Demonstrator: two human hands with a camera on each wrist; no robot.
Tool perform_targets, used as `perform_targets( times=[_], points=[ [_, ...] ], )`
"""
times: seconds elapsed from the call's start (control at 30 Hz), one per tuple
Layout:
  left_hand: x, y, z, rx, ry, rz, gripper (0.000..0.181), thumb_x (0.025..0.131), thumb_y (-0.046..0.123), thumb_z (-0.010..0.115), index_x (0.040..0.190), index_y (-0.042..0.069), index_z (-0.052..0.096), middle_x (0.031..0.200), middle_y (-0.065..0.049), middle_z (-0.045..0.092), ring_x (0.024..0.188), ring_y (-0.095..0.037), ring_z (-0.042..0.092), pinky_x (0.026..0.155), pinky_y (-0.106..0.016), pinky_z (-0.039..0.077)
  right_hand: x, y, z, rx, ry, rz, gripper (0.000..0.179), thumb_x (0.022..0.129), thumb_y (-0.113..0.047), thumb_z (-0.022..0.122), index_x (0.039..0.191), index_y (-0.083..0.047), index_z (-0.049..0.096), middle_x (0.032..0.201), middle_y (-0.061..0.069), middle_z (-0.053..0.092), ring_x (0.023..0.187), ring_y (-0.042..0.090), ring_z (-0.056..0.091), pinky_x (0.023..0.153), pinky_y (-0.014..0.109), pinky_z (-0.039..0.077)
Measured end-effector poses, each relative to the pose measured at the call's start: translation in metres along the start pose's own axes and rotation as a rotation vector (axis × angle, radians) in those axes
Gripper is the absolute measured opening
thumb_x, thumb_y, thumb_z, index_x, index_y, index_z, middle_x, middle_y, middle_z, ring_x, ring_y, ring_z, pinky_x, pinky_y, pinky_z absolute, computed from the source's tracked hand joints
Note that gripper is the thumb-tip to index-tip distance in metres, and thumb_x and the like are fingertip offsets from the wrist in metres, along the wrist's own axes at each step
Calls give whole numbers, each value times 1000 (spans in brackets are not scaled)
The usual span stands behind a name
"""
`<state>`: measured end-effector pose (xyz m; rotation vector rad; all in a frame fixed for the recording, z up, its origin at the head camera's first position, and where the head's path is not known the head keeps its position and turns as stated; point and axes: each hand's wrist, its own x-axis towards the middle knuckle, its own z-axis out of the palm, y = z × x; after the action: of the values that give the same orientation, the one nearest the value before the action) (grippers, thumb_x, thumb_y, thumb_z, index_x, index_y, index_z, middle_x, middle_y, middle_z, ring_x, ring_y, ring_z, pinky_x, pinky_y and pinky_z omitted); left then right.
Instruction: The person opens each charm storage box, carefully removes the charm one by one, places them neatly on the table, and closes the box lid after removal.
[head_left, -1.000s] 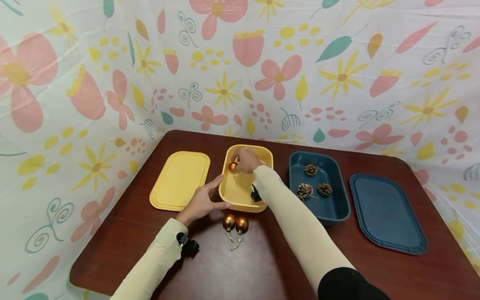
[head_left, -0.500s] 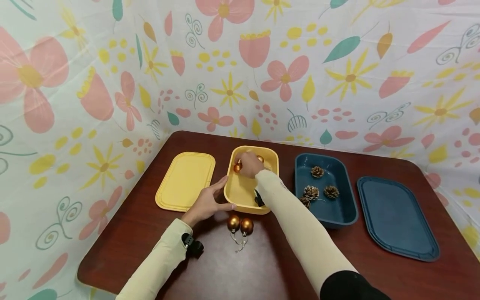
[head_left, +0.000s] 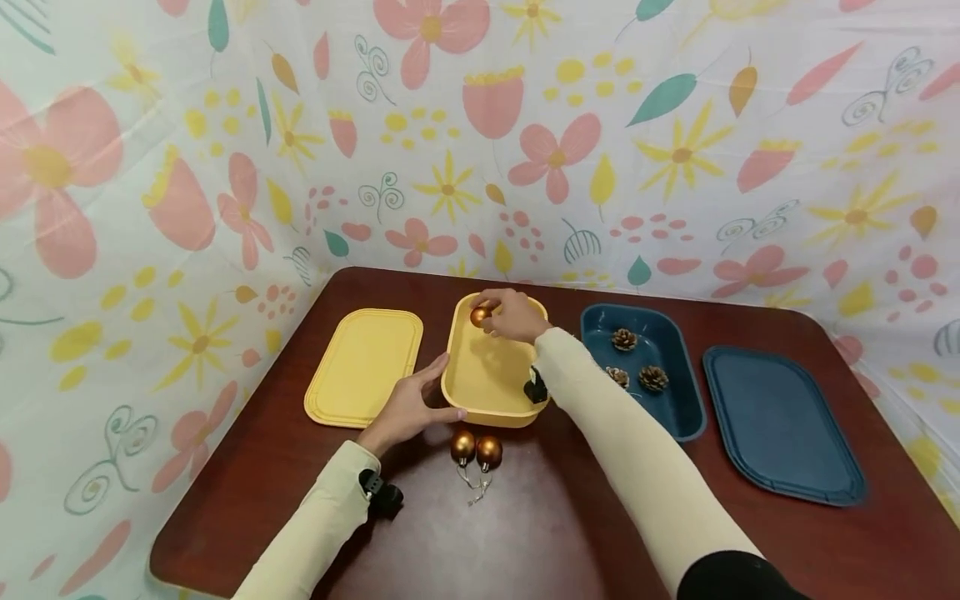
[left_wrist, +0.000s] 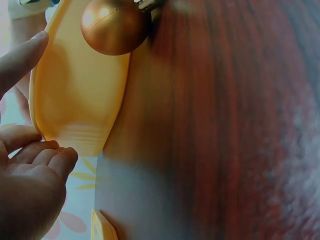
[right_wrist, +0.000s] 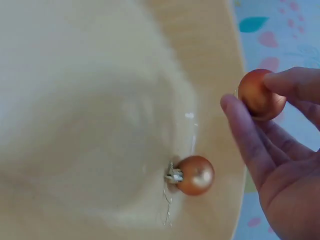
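Light is bright, soft and even in the head view, with a pale glare patch on the dark table [head_left: 480, 533] near the front edge and faint shadows inside the yellow tray [head_left: 491, 375]. Edges bow slightly. Both wrist views are soft and blurred; the tray's inside is washed out in the right one.

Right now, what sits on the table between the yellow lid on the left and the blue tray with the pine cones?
The yellow tray lies between the yellow lid and the blue tray, as the head view shows. The right hand holds a copper bauble over it.
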<state>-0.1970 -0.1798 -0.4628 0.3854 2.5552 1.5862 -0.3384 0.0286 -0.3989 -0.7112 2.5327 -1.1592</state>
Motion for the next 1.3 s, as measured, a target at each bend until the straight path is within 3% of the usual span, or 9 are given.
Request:
perform_targets(
  times=[0.07,0.13,0.4,0.57,0.8,0.97,1.3],
  points=[
    [1,0,0,-6,5,9,101,78,22,88,158,4,28,167,-7,26,153,-22,29,122,-42,32,-6,-1,-7,119,2,34,40,92,-4,65,131,-7,64,130,16,59,103,37,70,90,51,59],
    [1,0,-1,-19,8,11,101,78,21,88,158,4,28,167,-7,25,154,-22,27,122,-43,32,-11,-1,-14,160,7,32,41,91,-5,66,132,-8,64,130,15,59,104,37,70,90,51,59],
    [1,1,-1,-20,0,6,100,78,20,88,157,4,29,167,-8,26,154,-24,27,122,-45,32,-37,-11,-28,115,59,-67,36,87,-6,77,121,-12,68,127,11,62,98,25,69,80,31,59],
    [1,1,1,-11,-9,4,101,78,22,88,158,5,28,167,-7,25,154,-22,28,123,-42,31,-63,-21,-31,139,38,-116,34,90,-4,73,122,-15,67,126,10,54,90,25,72,67,31,58],
    [-1,1,0,-7,0,-12,101,78,25,88,159,11,28,167,-4,25,153,-21,28,122,-41,32,-95,-27,-26,199,-46,-183,39,96,2,62,133,-9,64,132,15,50,101,39,71,79,47,62],
    [-2,0,-2,-8,-2,-12,102,78,25,87,159,8,28,168,-5,24,153,-22,28,122,-42,31,-112,-21,-19,240,-59,-183,38,98,5,54,132,-8,64,138,13,54,101,36,72,78,37,63],
    [-1,1,-1,-12,-3,-35,102,79,26,87,160,10,27,168,-1,23,152,-22,31,123,-42,31,-140,-7,-1,72,58,-267,38,88,-8,77,124,-18,70,119,4,67,98,17,68,80,32,60]
  ],
)
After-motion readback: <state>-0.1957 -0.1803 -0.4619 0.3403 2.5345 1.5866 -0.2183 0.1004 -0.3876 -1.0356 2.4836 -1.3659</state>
